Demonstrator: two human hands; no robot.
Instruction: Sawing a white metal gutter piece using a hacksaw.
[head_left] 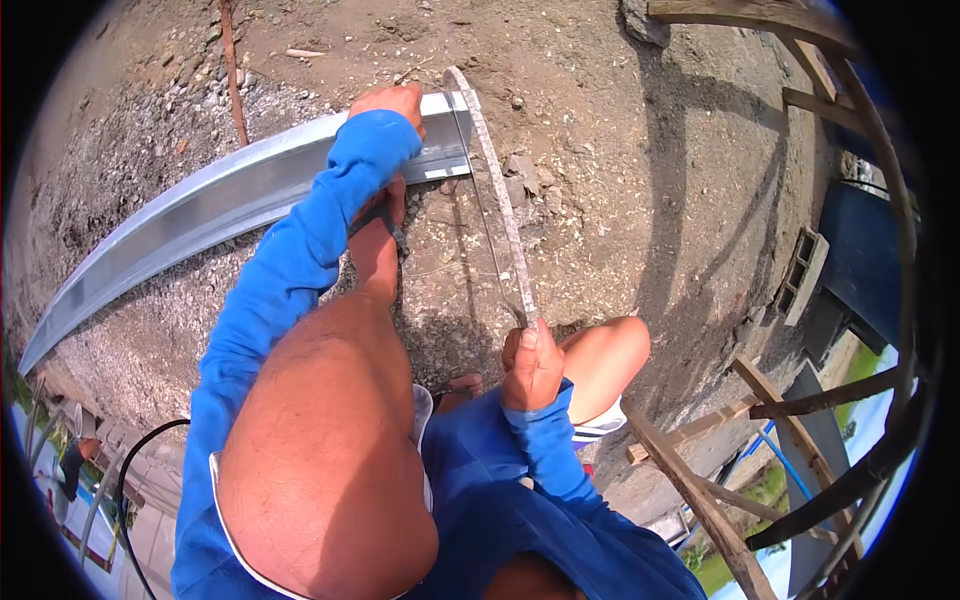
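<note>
A long silvery metal C-channel (pixel 240 187) lies on the ground, running from the far middle down to the left rim. My left hand (pixel 392 102) is closed over its upper edge, close to the cut end. In my right hand (pixel 534 368), closed round the handle end, is a hacksaw (pixel 505 190) with a worn, pale bowed frame. Its thin blade runs past the channel's end, at or touching the metal; how deep it sits cannot be made out. My sandalled foot (pixel 397 202) is against or just beside the channel's near side.
A rusty rod (pixel 233 85) lies beyond the channel on gravelly dirt. Wooden poles (pixel 690 490) form a frame at the right, near a hollow block (pixel 803 275) and a dark blue panel (pixel 862 260). My bent knee (pixel 325 450) rises between my arms. A black cable (pixel 125 480) curves at lower left.
</note>
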